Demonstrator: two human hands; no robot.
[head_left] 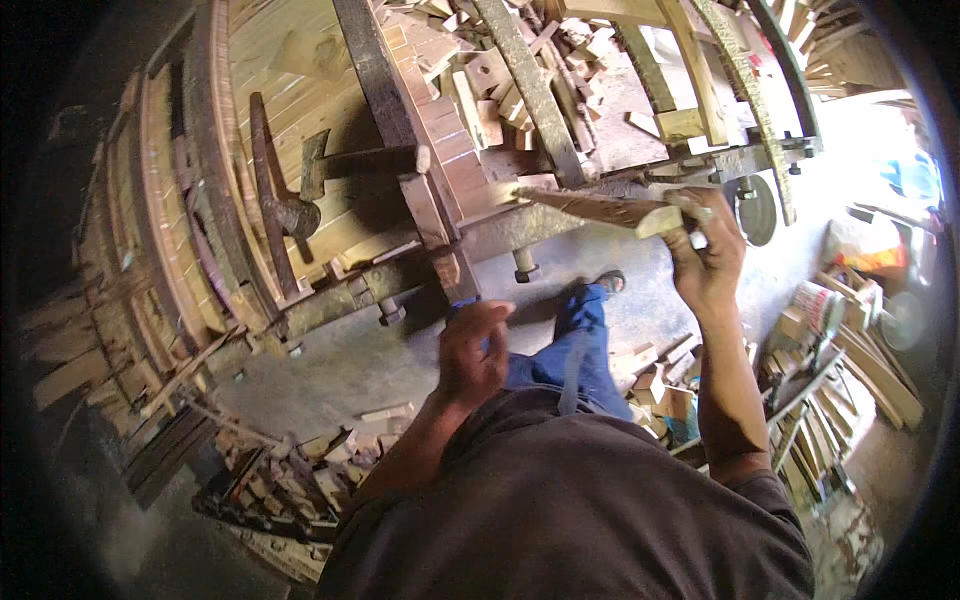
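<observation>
My right hand (708, 250) grips a flat wooden stick (590, 208) by its pale near end. The stick's far tip reaches the edge of a glued-up row of light wood strips (445, 130). A dark metal clamp bar (375, 70) runs along that row. Below the bar's near end is my left hand (472, 355), fingers loosely curled and apart, with nothing visible in it. Left of the row, a hammer (360, 165) with a dark handle lies over a wood panel (300, 60). Beside it rests a second hammer-like tool (285, 215).
More clamp bars (530, 80) cross the rack to the right, over a heap of wood offcuts (580, 75). A rack rail (500, 235) with bolts runs along the near side. Offcuts (320, 470) lie lower left, and a white bucket (818, 305) stands right.
</observation>
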